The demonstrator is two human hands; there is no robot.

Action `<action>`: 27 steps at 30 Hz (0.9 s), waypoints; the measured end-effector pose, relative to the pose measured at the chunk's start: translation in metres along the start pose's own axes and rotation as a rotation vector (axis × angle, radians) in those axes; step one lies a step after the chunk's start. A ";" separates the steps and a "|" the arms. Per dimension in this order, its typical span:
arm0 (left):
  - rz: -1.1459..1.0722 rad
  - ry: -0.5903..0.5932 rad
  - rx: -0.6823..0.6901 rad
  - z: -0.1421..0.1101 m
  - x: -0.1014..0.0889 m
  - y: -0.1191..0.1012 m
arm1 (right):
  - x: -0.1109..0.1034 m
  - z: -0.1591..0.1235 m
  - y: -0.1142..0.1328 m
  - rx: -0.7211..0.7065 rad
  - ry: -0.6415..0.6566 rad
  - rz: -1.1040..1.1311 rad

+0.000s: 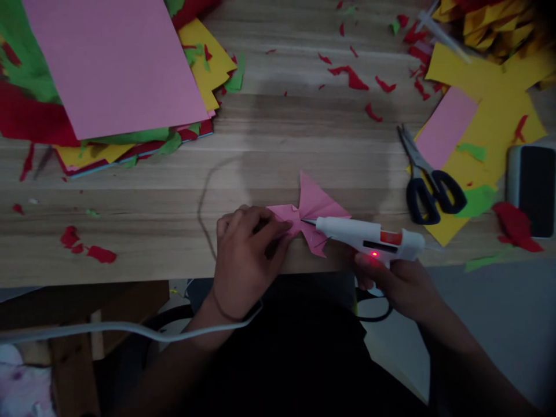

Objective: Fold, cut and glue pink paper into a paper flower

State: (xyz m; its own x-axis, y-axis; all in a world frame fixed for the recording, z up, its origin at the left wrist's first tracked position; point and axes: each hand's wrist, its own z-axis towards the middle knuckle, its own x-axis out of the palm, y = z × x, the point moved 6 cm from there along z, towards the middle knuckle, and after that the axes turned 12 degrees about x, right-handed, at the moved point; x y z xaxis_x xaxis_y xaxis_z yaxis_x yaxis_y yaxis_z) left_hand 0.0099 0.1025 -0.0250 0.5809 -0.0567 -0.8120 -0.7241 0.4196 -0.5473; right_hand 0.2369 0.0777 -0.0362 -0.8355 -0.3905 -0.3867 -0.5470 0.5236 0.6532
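A folded pink paper shape (315, 204) lies at the near edge of the wooden table (269, 133). My left hand (245, 255) presses down on its left part, fingers curled onto the paper. My right hand (397, 284) grips a white hot glue gun (369, 236) with a red light lit. The gun's nozzle points left and touches the middle of the pink shape. A white cable (130, 330) runs under my left wrist.
A stack of coloured paper sheets with a large pink sheet (113, 63) on top lies at far left. Black-handled scissors (428, 179) rest on yellow paper (495, 116) at right, by a pink strip (447, 127) and a dark phone (534, 188). Red and green scraps litter the table.
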 end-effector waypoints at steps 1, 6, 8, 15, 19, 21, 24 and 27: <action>-0.020 -0.008 0.009 0.000 0.000 0.001 | 0.000 0.000 -0.001 -0.005 -0.008 0.020; -0.113 -0.118 0.035 -0.003 -0.013 0.013 | 0.003 0.001 -0.008 -0.009 -0.003 0.132; -0.083 -0.037 0.101 -0.002 -0.014 0.014 | 0.003 0.001 -0.009 -0.020 -0.020 0.193; 0.074 0.218 0.230 0.004 -0.015 0.013 | 0.001 0.007 -0.007 -0.081 -0.071 0.050; 0.030 0.250 0.248 0.009 -0.017 0.013 | 0.002 0.008 -0.006 -0.104 -0.062 0.045; -0.026 0.231 0.265 0.009 -0.018 0.013 | 0.004 0.007 -0.004 -0.126 -0.066 0.029; -0.106 0.162 0.285 0.008 -0.018 0.016 | 0.003 0.004 -0.005 -0.135 -0.094 0.012; -0.167 0.087 0.293 0.006 -0.019 0.022 | 0.003 0.000 -0.012 -0.109 -0.106 0.050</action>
State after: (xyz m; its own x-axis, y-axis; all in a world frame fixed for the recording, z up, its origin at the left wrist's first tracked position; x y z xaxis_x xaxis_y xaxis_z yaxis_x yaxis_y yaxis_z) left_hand -0.0146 0.1182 -0.0204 0.6395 -0.2178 -0.7373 -0.4772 0.6394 -0.6028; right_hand 0.2408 0.0708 -0.0451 -0.8655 -0.2812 -0.4146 -0.5006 0.4529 0.7378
